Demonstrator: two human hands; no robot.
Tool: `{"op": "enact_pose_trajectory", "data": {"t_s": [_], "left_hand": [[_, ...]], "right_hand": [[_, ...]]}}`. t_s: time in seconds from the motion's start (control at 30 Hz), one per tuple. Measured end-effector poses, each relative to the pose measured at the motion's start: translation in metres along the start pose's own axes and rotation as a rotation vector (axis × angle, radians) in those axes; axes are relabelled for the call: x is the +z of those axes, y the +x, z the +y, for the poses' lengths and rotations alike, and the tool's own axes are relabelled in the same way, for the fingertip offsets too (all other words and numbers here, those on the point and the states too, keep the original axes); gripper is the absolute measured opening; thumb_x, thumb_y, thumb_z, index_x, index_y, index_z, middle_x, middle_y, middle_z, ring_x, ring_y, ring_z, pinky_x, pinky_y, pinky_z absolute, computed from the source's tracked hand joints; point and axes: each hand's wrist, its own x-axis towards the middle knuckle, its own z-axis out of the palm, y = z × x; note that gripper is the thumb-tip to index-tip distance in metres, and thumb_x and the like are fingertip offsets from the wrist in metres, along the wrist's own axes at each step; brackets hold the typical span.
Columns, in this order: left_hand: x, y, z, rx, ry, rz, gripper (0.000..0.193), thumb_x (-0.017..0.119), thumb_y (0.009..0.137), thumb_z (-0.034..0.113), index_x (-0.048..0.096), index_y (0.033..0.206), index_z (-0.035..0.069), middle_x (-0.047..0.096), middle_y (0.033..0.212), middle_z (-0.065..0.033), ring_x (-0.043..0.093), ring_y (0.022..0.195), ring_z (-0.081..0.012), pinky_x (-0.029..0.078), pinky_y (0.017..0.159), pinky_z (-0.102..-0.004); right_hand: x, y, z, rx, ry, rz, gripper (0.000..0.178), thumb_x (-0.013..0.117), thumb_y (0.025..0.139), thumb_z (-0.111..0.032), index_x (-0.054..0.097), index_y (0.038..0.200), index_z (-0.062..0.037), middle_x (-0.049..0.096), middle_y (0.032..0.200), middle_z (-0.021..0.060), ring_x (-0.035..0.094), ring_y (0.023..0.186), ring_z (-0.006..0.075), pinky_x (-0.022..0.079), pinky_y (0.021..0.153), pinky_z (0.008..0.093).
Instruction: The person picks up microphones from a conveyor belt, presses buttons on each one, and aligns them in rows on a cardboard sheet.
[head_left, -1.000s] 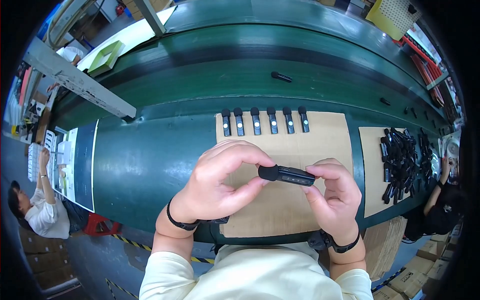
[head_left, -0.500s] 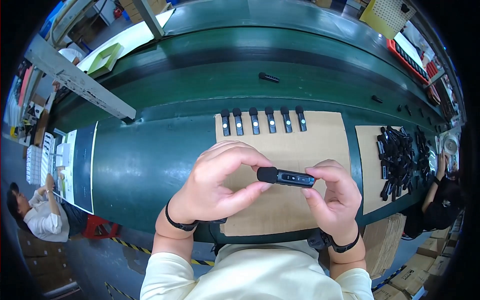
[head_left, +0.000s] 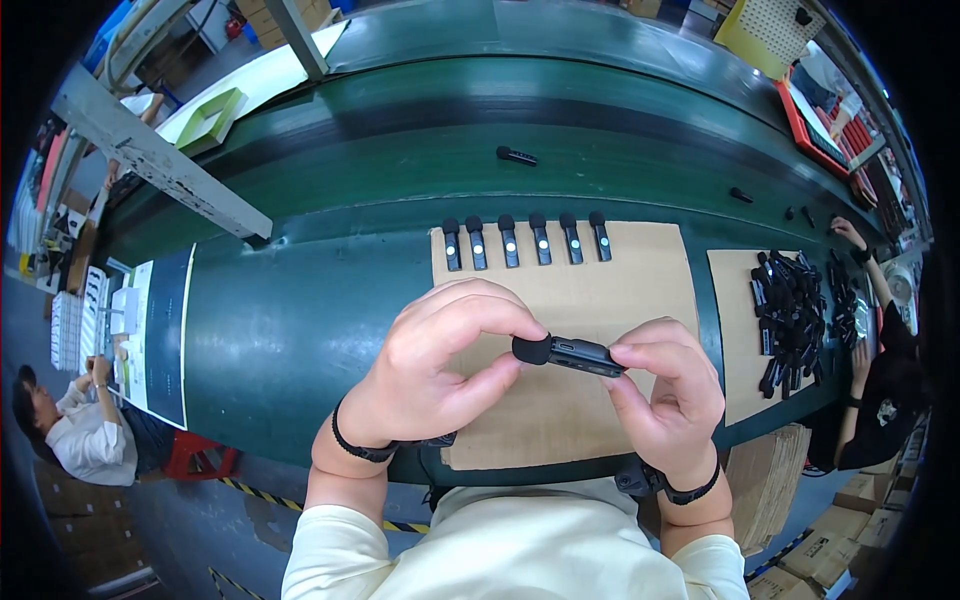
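Observation:
Above a cardboard sheet (head_left: 560,430) I hold a small black clip-on wireless microphone (head_left: 580,355) level between both hands. My left hand (head_left: 430,365) pinches its round foam-covered end between thumb and finger. The plain end is gripped by the thumb and forefinger of my right hand (head_left: 670,385). A narrow side with a small slot faces up. Along the sheet's far edge stands a row of several like microphones (head_left: 508,243), foam ends away from me, each with a pale round spot.
A dark green conveyor belt (head_left: 400,150) runs beyond the bench, carrying a microphone (head_left: 517,156) and more at right. A pile of microphones (head_left: 790,320) lies on another cardboard sheet (head_left: 735,350). A co-worker (head_left: 880,390) sits at right, another (head_left: 90,430) at left. A metal post (head_left: 170,165) stands at left.
The microphone in my hands has rolled, turning its buttoned face away and its slotted side up. Microphones on the belt have shifted left. The right co-worker's hand now reaches over the belt.

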Motion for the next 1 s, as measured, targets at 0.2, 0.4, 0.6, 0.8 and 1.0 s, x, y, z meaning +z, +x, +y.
{"op": "enact_pose_trajectory", "data": {"t_s": [0.2,0.4,0.6,0.8,1.0], "left_hand": [[-0.001,0.0,0.0,0.023,0.005,-0.002,0.032,0.066,0.064,-0.01,0.066,0.095,0.0,0.068,0.09,-0.0123,0.066,0.084,-0.0243,0.052,0.077,-0.0335],[-0.003,0.003,0.002,0.016,0.002,0.008,0.032,0.068,0.067,-0.009,0.064,0.098,-0.001,0.068,0.092,-0.0126,0.065,0.087,-0.0238,0.051,0.08,-0.0334],[-0.016,-0.002,0.006,-0.041,0.022,0.163,0.029,0.071,0.073,-0.006,0.064,0.101,-0.001,0.068,0.093,-0.0115,0.065,0.086,-0.0234,0.051,0.08,-0.0323],[-0.029,-0.009,0.006,-0.041,0.002,0.234,0.025,0.07,0.075,-0.005,0.064,0.099,-0.001,0.068,0.093,-0.011,0.065,0.087,-0.0217,0.051,0.081,-0.0314],[-0.036,-0.006,0.007,-0.069,-0.038,0.28,0.02,0.068,0.077,-0.004,0.065,0.097,0.0,0.067,0.092,-0.0104,0.064,0.088,-0.0202,0.05,0.081,-0.0306]], "right_hand": [[0.001,0.001,-0.001,-0.004,-0.011,0.011,0.033,0.07,0.071,0.014,0.063,0.1,0.0011,0.063,0.089,0.0138,0.06,0.08,0.0221,0.048,0.071,0.0294],[-0.009,0.011,-0.005,-0.048,-0.105,0.025,0.033,0.072,0.068,0.013,0.065,0.097,0.0004,0.066,0.088,0.0133,0.064,0.077,0.0244,0.052,0.067,0.0318],[-0.07,0.052,-0.01,-0.15,-0.292,0.041,0.029,0.069,0.073,0.009,0.063,0.1,0.0027,0.062,0.099,0.0138,0.06,0.091,0.0229,0.047,0.084,0.0323],[-0.149,0.142,-0.012,-0.08,-0.353,0.32,0.022,0.07,0.086,-0.006,0.063,0.105,0.0023,0.06,0.117,0.0089,0.058,0.097,0.0121,0.046,0.085,0.0243],[-0.195,0.248,-0.002,-0.109,-0.605,0.398,0.029,0.073,0.086,-0.022,0.066,0.104,-0.0002,0.06,0.119,0.0092,0.06,0.098,0.0126,0.047,0.084,0.0225]]}}
